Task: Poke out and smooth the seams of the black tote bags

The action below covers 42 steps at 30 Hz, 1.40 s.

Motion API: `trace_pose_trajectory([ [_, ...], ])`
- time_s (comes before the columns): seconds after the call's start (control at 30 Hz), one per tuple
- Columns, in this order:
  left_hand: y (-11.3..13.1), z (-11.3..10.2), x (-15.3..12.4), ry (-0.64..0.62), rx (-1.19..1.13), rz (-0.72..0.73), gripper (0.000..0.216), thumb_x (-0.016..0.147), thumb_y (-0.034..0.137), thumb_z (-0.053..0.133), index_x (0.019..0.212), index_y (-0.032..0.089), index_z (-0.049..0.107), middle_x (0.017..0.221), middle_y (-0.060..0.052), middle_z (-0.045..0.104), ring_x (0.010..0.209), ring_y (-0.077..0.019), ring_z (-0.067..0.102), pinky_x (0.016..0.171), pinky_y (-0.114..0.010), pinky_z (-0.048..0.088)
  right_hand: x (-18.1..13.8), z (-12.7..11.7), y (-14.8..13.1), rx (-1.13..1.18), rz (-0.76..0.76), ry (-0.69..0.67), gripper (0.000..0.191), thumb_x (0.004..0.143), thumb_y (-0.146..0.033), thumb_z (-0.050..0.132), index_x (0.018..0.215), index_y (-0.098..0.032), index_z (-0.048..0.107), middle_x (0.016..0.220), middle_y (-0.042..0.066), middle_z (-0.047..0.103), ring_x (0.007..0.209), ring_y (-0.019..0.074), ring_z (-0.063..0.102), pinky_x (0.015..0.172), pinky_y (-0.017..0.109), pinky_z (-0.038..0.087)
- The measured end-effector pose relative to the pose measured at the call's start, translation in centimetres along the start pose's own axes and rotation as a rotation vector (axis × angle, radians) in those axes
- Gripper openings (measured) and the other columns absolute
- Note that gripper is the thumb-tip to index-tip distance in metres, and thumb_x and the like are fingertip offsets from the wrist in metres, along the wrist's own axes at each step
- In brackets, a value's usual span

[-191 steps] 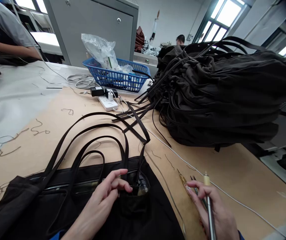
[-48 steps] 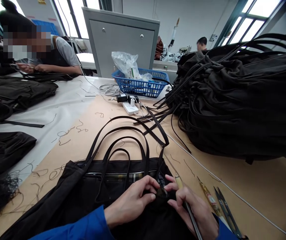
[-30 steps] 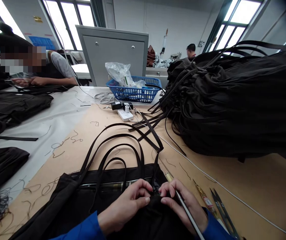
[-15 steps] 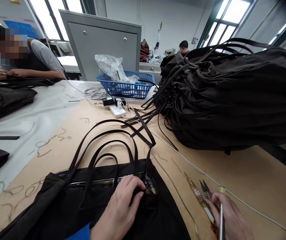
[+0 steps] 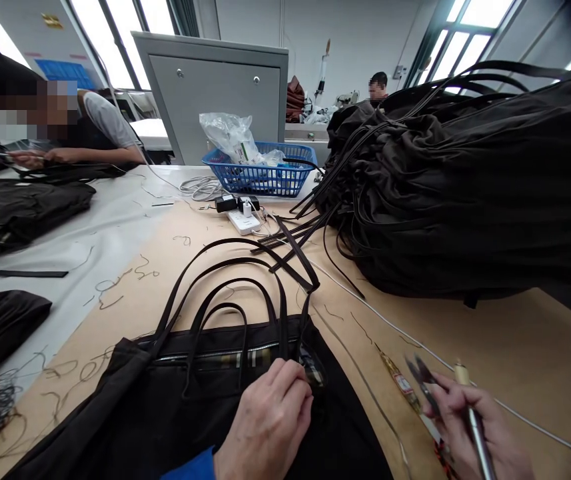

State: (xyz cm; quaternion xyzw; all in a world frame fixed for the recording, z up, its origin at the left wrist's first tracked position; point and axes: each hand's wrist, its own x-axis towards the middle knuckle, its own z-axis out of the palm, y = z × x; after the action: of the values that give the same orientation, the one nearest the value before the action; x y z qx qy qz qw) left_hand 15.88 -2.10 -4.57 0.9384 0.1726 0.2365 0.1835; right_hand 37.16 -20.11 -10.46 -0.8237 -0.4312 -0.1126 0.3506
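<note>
1. Just below centre, at 6 o'clock in the head view, the left hand (image 5: 265, 427) rests on a black bag (image 5: 115, 393). Its fingers (image 5: 290, 393) are curled together on the black fabric beside a pocket opening with a plaid lining (image 5: 311, 365). I cannot tell whether they are pinching the fabric or only pressing on it.
2. At about 5 o'clock, the right hand (image 5: 480, 430) is off the bag, out over the tan surface (image 5: 520, 347). Its fingers (image 5: 448, 393) are closed around a metal-shafted pen-like tool (image 5: 476, 427) with a cream tip.
3. Those fingers sit just beside a pair of thread snips (image 5: 418, 377), with a slim gold-patterned tool (image 5: 398, 377) lying next to the snips.
4. The black bag lies flat at 7 o'clock on the tan surface, with its zip (image 5: 225, 354) running across the top edge and its long black handles (image 5: 215, 267) looped out towards 12 o'clock.
5. A large heap of black bags (image 5: 445, 187) fills the 2 o'clock side, with its straps trailing towards a white power strip (image 5: 241, 222).
6. Beyond the power strip, at 12 o'clock, stands a blue plastic basket (image 5: 250, 187) holding a clear plastic bag (image 5: 225, 133).
7. At 10 o'clock, a co-worker's hands (image 5: 40, 158) work over black fabric (image 5: 25, 200) on a white-covered surface (image 5: 85, 227).
</note>
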Motion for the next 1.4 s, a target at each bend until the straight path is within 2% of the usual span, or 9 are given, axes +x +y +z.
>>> trace_pose_trajectory([
  [0.1,0.0,-0.2,0.5,-0.084,-0.062,-0.106,0.017,0.081,0.004,0.044,0.078,0.018,0.054,0.085,-0.004,0.057,0.076,-0.0168,0.057,0.067,-0.027,0.052,0.4,0.7,-3.1,0.346,-0.048,-0.101,0.021,0.09,-0.035,0.051,0.078,-0.023,0.038,0.096,0.009,0.065,0.091,0.0227,0.066,0.062,0.025,0.056],
  [0.17,0.2,-0.3,0.6,-0.1,-0.136,-0.158,0.018,0.077,0.003,0.045,0.076,0.019,0.053,0.085,-0.003,0.057,0.077,-0.0159,0.058,0.066,-0.025,0.051,0.5,1.3,-4.7,0.413,-0.12,-0.14,0.021,0.087,-0.031,0.057,0.08,-0.023,0.038,0.1,0.01,0.062,0.084,0.0216,0.067,0.056,0.024,0.056],
  [0.37,0.8,-0.6,0.9,-0.114,-0.297,-0.285,0.018,0.071,0.002,0.048,0.072,0.019,0.053,0.087,-0.002,0.058,0.079,-0.0143,0.058,0.07,-0.022,0.05,-0.2,3.0,-5.8,0.416,-0.333,-0.144,0.021,0.085,-0.018,0.06,0.077,-0.023,0.041,0.088,0.005,0.062,0.083,0.019,0.067,0.062,0.022,0.054],
  [0.53,1.0,-0.8,1.2,-0.127,-0.358,-0.333,0.017,0.07,0.003,0.05,0.068,0.019,0.053,0.084,-0.002,0.058,0.077,-0.0142,0.059,0.069,-0.022,0.049,-0.1,3.3,-6.4,0.411,-0.384,-0.104,0.022,0.087,-0.012,0.055,0.074,-0.021,0.041,0.093,0.006,0.065,0.082,0.0169,0.068,0.066,0.023,0.053],
  [0.73,1.1,-0.6,1.2,-0.126,-0.381,-0.35,0.016,0.07,0.003,0.05,0.067,0.019,0.054,0.084,-0.003,0.058,0.076,-0.0146,0.059,0.07,-0.022,0.05,0.7,3.4,-6.9,0.399,-0.473,-0.043,0.02,0.084,-0.01,0.059,0.073,-0.02,0.046,0.093,0.007,0.067,0.078,0.0171,0.068,0.065,0.025,0.054],
  [1.17,1.1,-0.3,1.2,-0.128,-0.419,-0.384,0.016,0.07,0.004,0.051,0.066,0.018,0.054,0.084,-0.002,0.058,0.076,-0.0147,0.058,0.071,-0.023,0.049,1.7,3.6,-6.6,0.381,-0.597,-0.058,0.016,0.083,-0.009,0.059,0.073,-0.021,0.056,0.089,0.006,0.07,0.07,0.0169,0.067,0.063,0.028,0.054],
  [1.3,0.9,-0.1,1.1,-0.117,-0.396,-0.373,0.016,0.069,0.002,0.052,0.067,0.018,0.053,0.084,-0.001,0.058,0.077,-0.014,0.058,0.07,-0.022,0.048,1.8,3.6,-6.7,0.377,-0.596,-0.072,0.016,0.083,-0.01,0.059,0.074,-0.022,0.056,0.089,0.006,0.07,0.072,0.0172,0.068,0.064,0.027,0.055],
  [1.4,0.6,-0.6,0.7,-0.168,-0.357,-0.353,0.016,0.069,0.002,0.051,0.068,0.018,0.053,0.084,-0.001,0.057,0.079,-0.015,0.057,0.07,-0.022,0.048,1.5,3.4,-6.7,0.376,-0.559,-0.07,0.016,0.083,-0.008,0.058,0.075,-0.022,0.054,0.089,0.006,0.069,0.073,0.0169,0.068,0.064,0.027,0.055],
])
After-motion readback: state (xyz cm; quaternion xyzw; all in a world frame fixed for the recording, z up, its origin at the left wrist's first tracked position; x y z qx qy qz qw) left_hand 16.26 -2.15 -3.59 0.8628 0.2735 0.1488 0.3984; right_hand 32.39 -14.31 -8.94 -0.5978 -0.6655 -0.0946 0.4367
